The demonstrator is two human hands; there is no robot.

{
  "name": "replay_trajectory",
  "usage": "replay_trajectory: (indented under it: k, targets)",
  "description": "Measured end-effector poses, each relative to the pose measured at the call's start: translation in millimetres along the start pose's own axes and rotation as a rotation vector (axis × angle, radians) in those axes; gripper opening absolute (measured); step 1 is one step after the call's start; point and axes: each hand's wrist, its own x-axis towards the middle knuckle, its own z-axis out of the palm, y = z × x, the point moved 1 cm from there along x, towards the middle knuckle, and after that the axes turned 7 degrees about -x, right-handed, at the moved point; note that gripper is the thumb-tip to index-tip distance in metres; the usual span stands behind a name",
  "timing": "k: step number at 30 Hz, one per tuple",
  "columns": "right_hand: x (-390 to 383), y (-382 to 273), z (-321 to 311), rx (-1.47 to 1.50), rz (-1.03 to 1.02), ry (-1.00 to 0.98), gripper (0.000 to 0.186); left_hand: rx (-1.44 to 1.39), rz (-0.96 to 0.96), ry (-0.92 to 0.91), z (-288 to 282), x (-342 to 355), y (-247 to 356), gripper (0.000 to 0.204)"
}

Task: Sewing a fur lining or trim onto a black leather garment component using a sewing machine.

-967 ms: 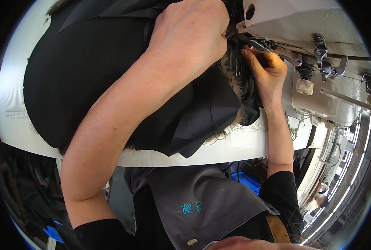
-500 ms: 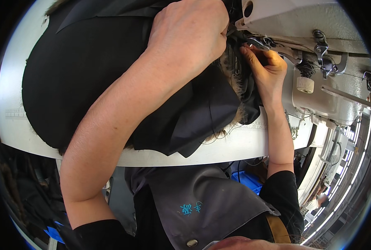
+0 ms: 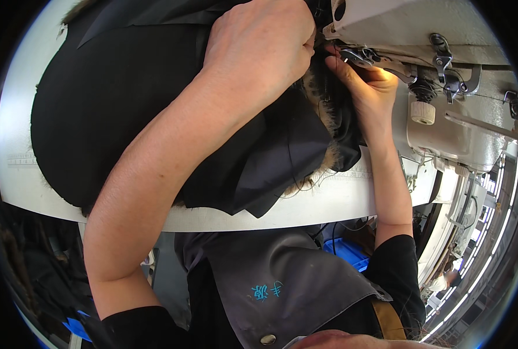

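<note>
Since half a second ago, the right hand (image 3: 370, 93) has slid a little toward eleven o'clock, its thumb tip now farther in beneath the metal parts of the sewing machine (image 3: 424, 26). Its thumb and fingers are bent around the working spot; their tips are partly hidden, so I cannot tell whether they pinch anything.

At twelve o'clock in the view, the left hand (image 3: 262, 46) is curled into a loose fist on the black cloth (image 3: 116, 104), knuckles up, fingertips out of sight; whether it grips the cloth I cannot tell.

From the left hand, the cloth spreads widest toward eight o'clock, and a folded part hangs down toward six. From the right hand, the bunched cloth lies toward seven o'clock, with brown fur (image 3: 330, 157) showing along its edge. A white knob (image 3: 423, 113) sits at four o'clock from this hand. Beneath the cloth is a white table (image 3: 259, 221), with a dark apron (image 3: 294, 285) at six o'clock.
</note>
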Motion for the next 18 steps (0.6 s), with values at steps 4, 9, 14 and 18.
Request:
replay_trajectory:
  k: [4,9,14,18]
  targets:
    - [2.7,0.5,8.2,0.156,-0.081,-0.035,0.015,0.023,0.004,0.002,-0.1,1.9,0.7,0.014]
    - [5.2,1.6,12.5,0.071,-0.096,-0.025,0.015,-0.214,0.582,0.443,0.3,-13.6,-5.6,0.013]
    - [6.3,3.3,11.8,0.076,-0.131,-0.026,0.014,0.006,0.022,0.081,2.3,-3.4,-3.9,0.017]
    - [5.1,2.6,9.1,-0.043,-0.110,-0.011,0.014,0.003,0.030,0.079,2.0,-3.6,-5.8,0.017]
